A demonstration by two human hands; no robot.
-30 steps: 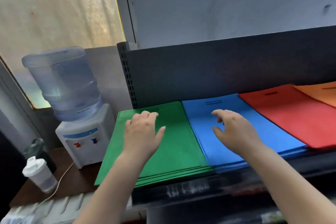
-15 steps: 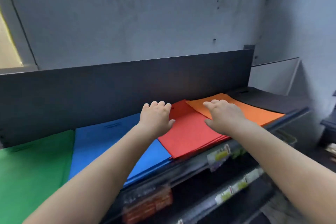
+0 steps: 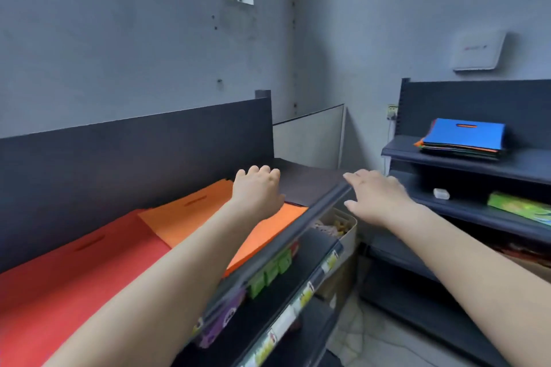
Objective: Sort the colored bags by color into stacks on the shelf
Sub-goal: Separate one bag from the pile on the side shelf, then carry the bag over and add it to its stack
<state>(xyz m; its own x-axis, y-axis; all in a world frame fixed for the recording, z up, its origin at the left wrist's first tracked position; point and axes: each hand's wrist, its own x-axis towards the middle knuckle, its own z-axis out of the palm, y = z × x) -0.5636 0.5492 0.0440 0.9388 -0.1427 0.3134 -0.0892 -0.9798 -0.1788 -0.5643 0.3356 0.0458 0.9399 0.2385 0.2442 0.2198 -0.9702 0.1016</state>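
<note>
On our shelf (image 3: 325, 198) the red stack (image 3: 74, 277), orange stack (image 3: 190, 214) and black stack (image 3: 307, 185) lie edge to edge, so a careless push may mix them. The unsorted pile (image 3: 463, 140) waits well apart, with free room between. Our left hand (image 3: 258, 192) and right hand (image 3: 377, 195) are relaxed, holding nothing.

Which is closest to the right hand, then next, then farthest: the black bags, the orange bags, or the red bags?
From the right hand:
1. Black bags, just to its left at the shelf's end.
2. Orange bags, further left, past the left hand.
3. Red bags, farthest, at the left of the view.
</note>
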